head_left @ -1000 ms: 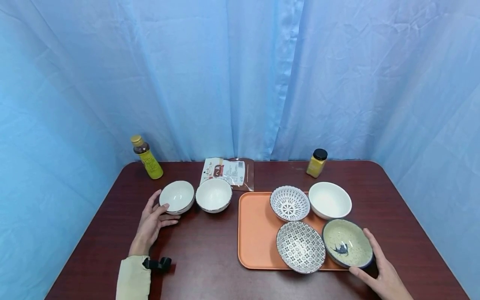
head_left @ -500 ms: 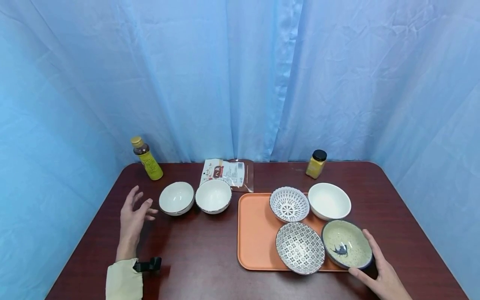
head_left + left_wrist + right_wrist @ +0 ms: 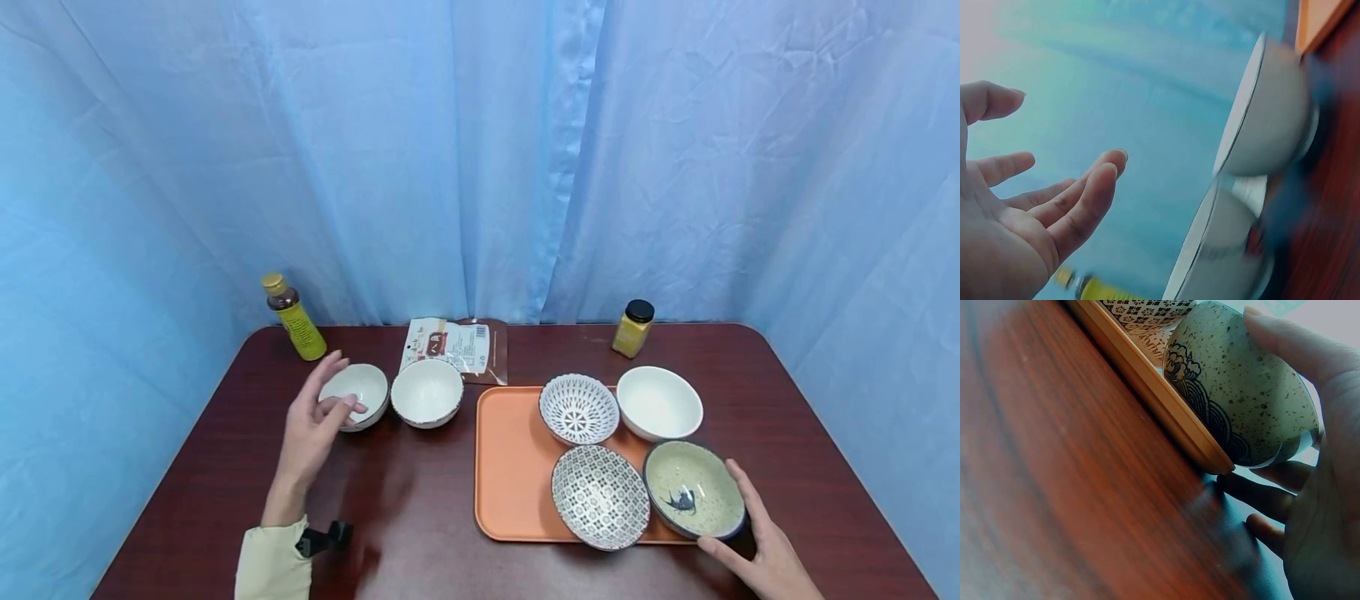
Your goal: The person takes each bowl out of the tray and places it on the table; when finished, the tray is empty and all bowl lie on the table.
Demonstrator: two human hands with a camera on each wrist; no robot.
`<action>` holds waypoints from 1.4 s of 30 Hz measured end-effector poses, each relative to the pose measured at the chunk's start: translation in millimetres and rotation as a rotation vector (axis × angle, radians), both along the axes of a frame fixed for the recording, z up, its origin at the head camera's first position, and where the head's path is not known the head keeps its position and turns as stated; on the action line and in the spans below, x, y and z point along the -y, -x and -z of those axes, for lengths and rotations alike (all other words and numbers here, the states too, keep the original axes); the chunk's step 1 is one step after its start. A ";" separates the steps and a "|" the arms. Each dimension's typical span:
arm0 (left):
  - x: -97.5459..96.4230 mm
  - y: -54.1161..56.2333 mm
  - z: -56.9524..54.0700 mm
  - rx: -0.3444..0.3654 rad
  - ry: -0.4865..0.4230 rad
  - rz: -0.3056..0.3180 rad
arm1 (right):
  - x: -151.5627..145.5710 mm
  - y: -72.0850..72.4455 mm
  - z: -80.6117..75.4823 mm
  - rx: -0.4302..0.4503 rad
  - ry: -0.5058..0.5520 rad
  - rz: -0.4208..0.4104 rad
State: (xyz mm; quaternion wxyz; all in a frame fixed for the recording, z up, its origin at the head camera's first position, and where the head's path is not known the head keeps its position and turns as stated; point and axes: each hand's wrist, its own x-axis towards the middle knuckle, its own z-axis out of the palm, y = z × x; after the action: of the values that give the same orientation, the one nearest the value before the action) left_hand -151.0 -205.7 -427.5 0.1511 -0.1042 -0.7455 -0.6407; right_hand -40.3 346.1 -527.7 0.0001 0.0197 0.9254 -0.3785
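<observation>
My left hand (image 3: 309,429) hovers in front of the left white bowl (image 3: 371,385), partly covering it in the head view. Its fingers are loosely bent and hold nothing; the left wrist view shows a gap between the fingers (image 3: 1088,206) and the bowls. A second white bowl (image 3: 427,392) stands close on the right. My right hand (image 3: 768,542) grips the green speckled bowl (image 3: 693,483) at its right side, thumb at the near rim, other fingers around the far side. That bowl sits at the right end of the orange tray (image 3: 510,467).
A black-and-white patterned bowl (image 3: 600,500), a smaller patterned bowl (image 3: 579,408) and a plain white bowl (image 3: 660,402) crowd the tray's right part. Along the back stand a yellow-green bottle (image 3: 300,325), a flat food packet (image 3: 457,346) and a black-lidded jar (image 3: 633,327).
My left hand let go of the left white bowl and drew back left, then came right and now hovers before it. The right hand and the bowls have stayed in place.
</observation>
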 end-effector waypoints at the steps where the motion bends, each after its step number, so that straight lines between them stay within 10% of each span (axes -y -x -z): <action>1: -6.4 0.9 0.8 -0.004 -0.007 0.037 | -0.1 0.0 -0.2 0.005 -0.002 0.001; 21: -129.3 33.3 34.8 0.214 0.040 0.414 | 2.4 -1.2 -1.5 -0.004 -0.009 0.006; 42: -201.8 48.4 62.7 0.390 0.121 0.556 | 2.0 -1.1 -1.2 -0.024 0.016 0.004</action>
State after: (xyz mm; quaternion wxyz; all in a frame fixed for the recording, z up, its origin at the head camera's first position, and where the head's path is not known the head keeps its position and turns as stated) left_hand -199.4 -3.9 -490.2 -0.1810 -0.1879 -0.7400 -0.6200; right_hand -39.2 344.1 -526.4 -0.0117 0.0168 0.9223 -0.3860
